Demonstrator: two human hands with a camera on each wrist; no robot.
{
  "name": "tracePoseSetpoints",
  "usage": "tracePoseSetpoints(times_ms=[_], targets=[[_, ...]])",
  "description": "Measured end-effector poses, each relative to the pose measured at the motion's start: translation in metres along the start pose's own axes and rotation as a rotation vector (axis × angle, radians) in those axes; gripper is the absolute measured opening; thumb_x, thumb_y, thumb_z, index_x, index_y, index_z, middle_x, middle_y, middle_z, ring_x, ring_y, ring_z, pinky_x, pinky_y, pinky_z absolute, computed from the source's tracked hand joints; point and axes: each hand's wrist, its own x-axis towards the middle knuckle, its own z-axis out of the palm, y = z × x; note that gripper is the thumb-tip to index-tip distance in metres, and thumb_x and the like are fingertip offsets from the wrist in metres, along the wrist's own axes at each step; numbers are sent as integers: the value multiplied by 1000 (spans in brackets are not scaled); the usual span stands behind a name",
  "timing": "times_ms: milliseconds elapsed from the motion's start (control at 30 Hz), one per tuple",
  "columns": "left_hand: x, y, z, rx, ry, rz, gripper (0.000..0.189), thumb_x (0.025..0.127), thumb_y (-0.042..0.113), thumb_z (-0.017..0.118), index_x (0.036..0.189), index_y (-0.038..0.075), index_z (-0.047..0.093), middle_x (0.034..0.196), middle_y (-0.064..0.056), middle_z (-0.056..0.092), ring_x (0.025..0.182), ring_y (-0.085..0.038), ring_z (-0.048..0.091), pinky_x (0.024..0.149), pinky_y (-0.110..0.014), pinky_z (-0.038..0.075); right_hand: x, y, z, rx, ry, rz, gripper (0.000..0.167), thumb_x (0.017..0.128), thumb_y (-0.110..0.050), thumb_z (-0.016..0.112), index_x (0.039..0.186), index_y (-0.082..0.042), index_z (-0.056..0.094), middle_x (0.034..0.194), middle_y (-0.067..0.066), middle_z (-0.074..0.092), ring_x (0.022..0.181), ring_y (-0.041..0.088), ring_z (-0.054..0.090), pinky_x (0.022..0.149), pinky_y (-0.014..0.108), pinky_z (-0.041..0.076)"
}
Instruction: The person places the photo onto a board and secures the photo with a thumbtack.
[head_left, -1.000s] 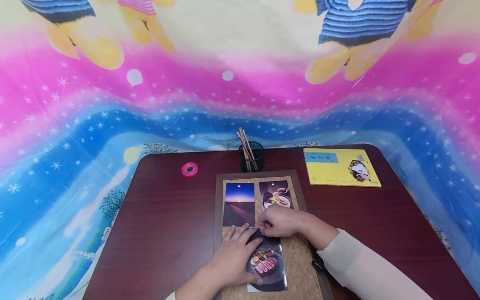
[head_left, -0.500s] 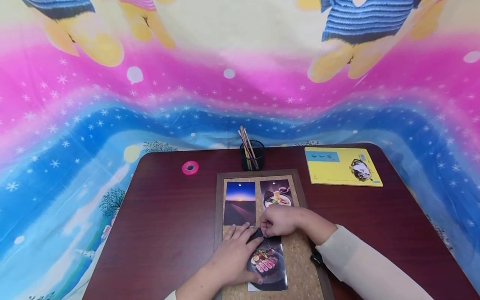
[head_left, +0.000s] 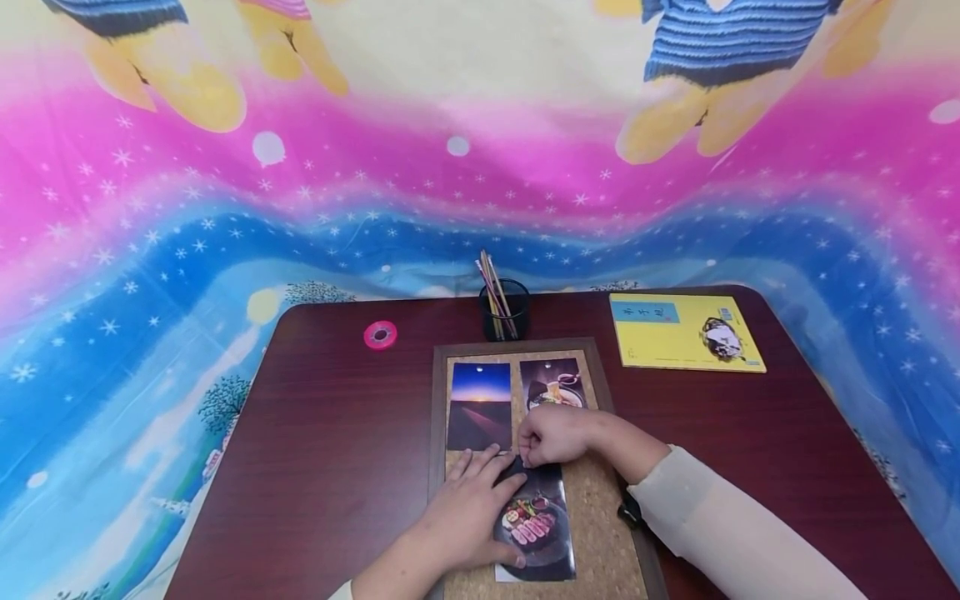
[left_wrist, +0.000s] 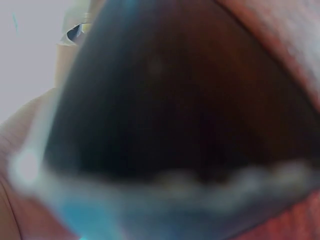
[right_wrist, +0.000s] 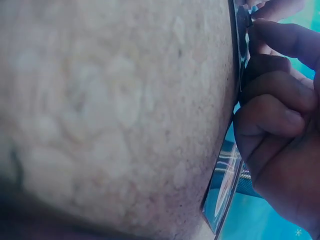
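On the framed cork board (head_left: 600,533) lies a photo of sliced meat on a dark plate (head_left: 534,533). My left hand (head_left: 468,517) rests on its left side, fingers spread. At the photo's top edge my right hand (head_left: 557,433) pinches a tiny thumbtack, mostly hidden by the fingertips. In the right wrist view, the curled fingers (right_wrist: 272,115) sit close against the board. Higher up are a sunset photo (head_left: 480,408) and a noodle bowl photo (head_left: 555,383), each with a round tack head near its top. The left wrist view is mostly dark and blurred.
Behind the board stands a black mesh pen cup (head_left: 504,321) with several pencils. A pink tape roll (head_left: 380,335) lies to the left on the dark red table (head_left: 322,450), and a yellow book (head_left: 686,333) at the back right. Patterned cloth (head_left: 450,200) surrounds the table.
My right hand has shifted slightly up at the photo's top edge, uncovering a bit more of the photo. The left hand stays in place.
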Motion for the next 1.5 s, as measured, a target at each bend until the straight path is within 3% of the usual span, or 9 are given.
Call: tracePoseSetpoints(times_ms=[300,533,800,1233,1500], targets=[[0,0,0,4,7,-4,104,67,79,80,150,20,56,163,-7,40,152,-32,33,121,-58,29,-1,4,-3,-8,55,-19,5,90,-16,73,87,-19,73,65,-11,57,59,2,50,60,21,41],[1,0,-1,5,13,-3,104,67,78,80,149,20,57,163,-6,40,152,-32,34,121,-57,30,-3,4,-5,21,33,-2,2,90,-15,74,89,-16,74,64,-11,56,58,3,50,59,21,40],[2,0,2,-11,17,-16,104,65,77,82,149,20,58,162,-6,42,152,-31,34,121,-57,30,-3,5,-3,47,34,13,5,91,-13,74,87,-16,75,61,-10,58,50,6,57,54,22,48],[2,0,3,-21,1,-21,106,64,79,82,149,20,58,162,-5,42,153,-32,32,121,-58,29,-2,4,-1,122,22,51,10,91,-9,74,85,-17,74,63,-3,64,51,15,64,48,25,50],[2,0,3,-24,-13,-24,106,64,79,81,149,20,57,163,-6,41,153,-32,31,121,-59,29,-3,3,-1,112,19,69,10,92,-11,74,86,-18,73,65,-1,66,53,17,66,50,26,52]])
